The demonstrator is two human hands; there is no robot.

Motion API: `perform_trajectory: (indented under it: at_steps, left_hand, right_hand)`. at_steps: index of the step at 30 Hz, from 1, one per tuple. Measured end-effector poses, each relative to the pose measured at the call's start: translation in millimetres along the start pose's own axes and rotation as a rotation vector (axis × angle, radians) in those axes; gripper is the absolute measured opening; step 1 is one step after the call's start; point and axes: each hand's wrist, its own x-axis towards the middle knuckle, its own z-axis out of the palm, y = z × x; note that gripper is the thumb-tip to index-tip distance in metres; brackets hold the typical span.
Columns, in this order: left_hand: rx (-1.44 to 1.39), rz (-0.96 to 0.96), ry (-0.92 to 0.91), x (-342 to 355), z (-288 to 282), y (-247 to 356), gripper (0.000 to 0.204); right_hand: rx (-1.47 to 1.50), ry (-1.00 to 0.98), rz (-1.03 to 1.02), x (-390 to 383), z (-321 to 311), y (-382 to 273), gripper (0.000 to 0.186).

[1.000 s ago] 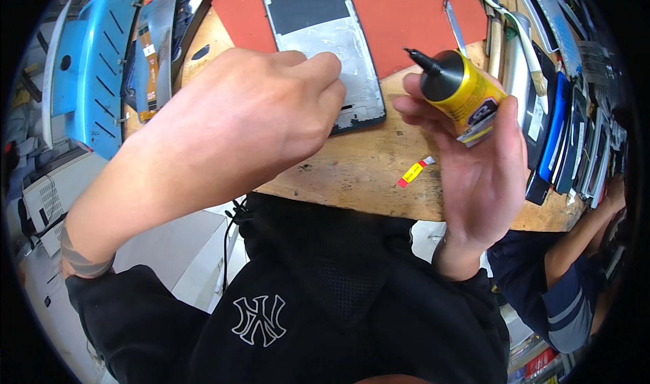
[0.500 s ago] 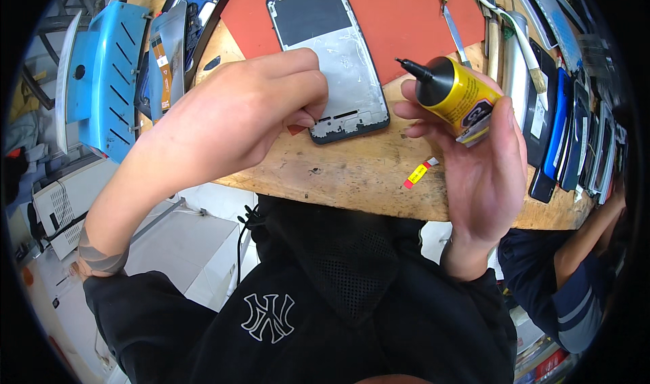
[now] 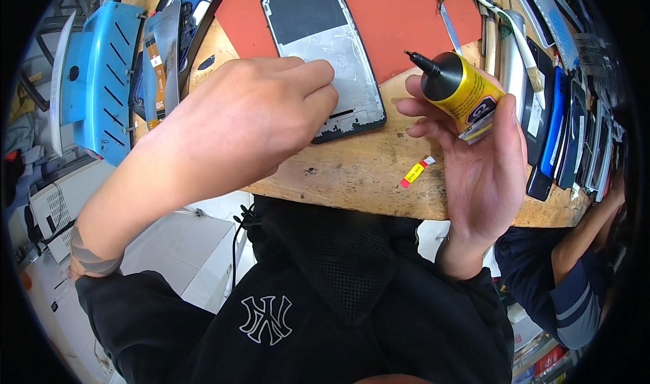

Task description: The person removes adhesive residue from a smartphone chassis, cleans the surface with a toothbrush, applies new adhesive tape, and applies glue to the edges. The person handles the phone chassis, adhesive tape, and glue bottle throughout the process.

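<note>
A phone's mid frame [image 3: 332, 59], grey metal with a dark rectangular recess and a black rim, lies flat on the orange-red mat and wooden bench. Over its lower left part is my left hand [image 3: 271, 113], its fingers curled closed; their tips, and anything between them, are hidden. To the right, my right hand [image 3: 484, 174] holds a yellow glue tube [image 3: 464, 89] with a black tapered nozzle, tilted up and to the left. Its thumb and fingers are around the tube. Near the bench's front edge lies a small red and yellow strip [image 3: 416, 173].
A blue slotted device [image 3: 108, 79] and phone parts with an orange flex cable [image 3: 158, 79] are on the left. A thin-bladed knife [image 3: 448, 25], a brush [image 3: 531, 66] and several phones [image 3: 556, 113] line the right. Another person's arm [image 3: 586, 232] shows at lower right.
My left hand has shifted slightly right and covers more of the frame's lower left corner. My right hand still holds the tube, nearly in place. The view has moved a little.
</note>
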Motion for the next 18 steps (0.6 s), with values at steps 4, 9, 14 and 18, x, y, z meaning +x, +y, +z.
perform_trajectory:
  at_steps: [4,9,14,18]
  left_hand:
    - [0.061,-0.001,-0.011,-1.0,3.0,5.1,0.030]
    - [0.010,0.008,0.031,-2.8,4.5,3.5,0.031]
    - [-0.076,-0.034,0.010,-13.1,-1.4,0.3,0.023]
    - [-0.325,-0.138,0.110,-17.4,0.7,-2.5,0.019]
  right_hand:
    - [0.057,0.000,0.004,-0.1,-0.2,0.5,0.060]
    - [0.054,0.000,-0.001,0.3,0.2,-0.8,0.061]
    - [-0.015,0.016,0.006,0.6,2.3,-2.6,0.063]
    - [-0.023,0.024,0.014,0.8,4.5,-3.8,0.064]
